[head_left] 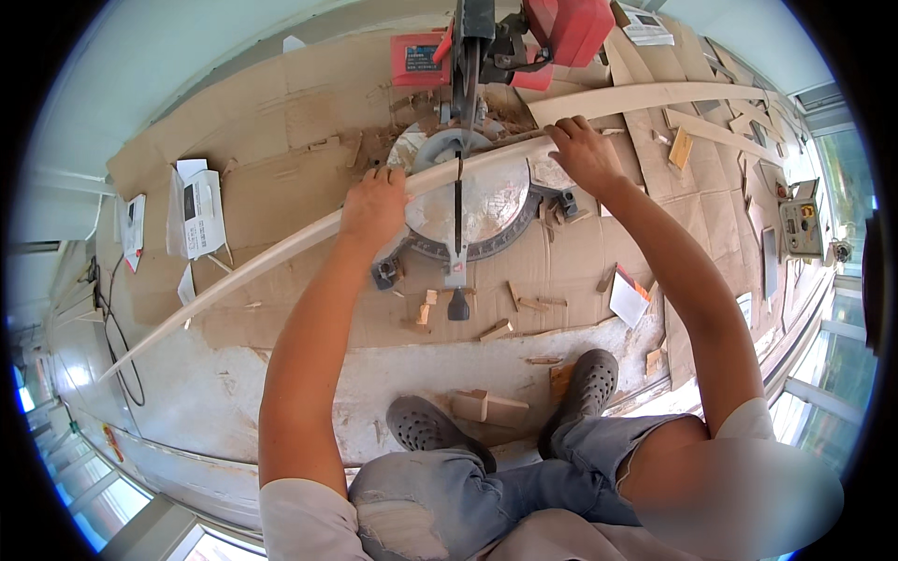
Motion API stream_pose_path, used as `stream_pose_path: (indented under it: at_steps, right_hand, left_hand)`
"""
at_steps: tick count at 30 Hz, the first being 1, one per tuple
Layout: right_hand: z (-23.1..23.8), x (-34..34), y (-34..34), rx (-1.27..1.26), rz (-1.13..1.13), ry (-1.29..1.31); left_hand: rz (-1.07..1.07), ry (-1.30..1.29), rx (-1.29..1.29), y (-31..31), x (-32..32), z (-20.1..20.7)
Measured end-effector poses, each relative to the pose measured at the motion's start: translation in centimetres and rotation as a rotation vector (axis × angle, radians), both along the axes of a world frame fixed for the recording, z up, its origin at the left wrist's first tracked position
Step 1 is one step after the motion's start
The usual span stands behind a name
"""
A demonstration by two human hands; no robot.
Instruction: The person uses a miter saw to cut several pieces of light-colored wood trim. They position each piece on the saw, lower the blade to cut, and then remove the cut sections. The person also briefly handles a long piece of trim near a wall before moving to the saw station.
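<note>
A long pale wooden strip (271,245) lies across the round metal table of a miter saw (496,198), its left end reaching far out to the lower left. My left hand (374,208) grips the strip just left of the saw's slot, fingers curled over its far edge. On the other side of the slot, my right hand (585,157) is closed over the strip's right end. The saw's head and blade guard (472,56) stand above the slot, between my hands and farther back. How my thumbs sit is hidden.
Cardboard sheets (271,140) cover the floor, with wood offcuts (496,329) scattered about. Longer boards (655,93) lie at the far right. A small machine box (802,224) stands at the right. A black cable (112,318) runs at the left. My shoes (585,388) are near the saw.
</note>
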State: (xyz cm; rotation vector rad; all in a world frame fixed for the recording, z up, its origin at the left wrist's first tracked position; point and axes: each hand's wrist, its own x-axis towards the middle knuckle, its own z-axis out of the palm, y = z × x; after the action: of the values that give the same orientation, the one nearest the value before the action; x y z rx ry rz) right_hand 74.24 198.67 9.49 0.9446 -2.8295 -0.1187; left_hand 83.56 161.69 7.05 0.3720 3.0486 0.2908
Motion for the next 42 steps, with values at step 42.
stream_pose_path:
  at_steps: [42]
  right_hand:
    - [-6.6,37.5,-11.1,0.023,-0.261,-1.585]
  left_hand:
    - [0.405,0.005,-0.146,-8.5,5.5,-2.9]
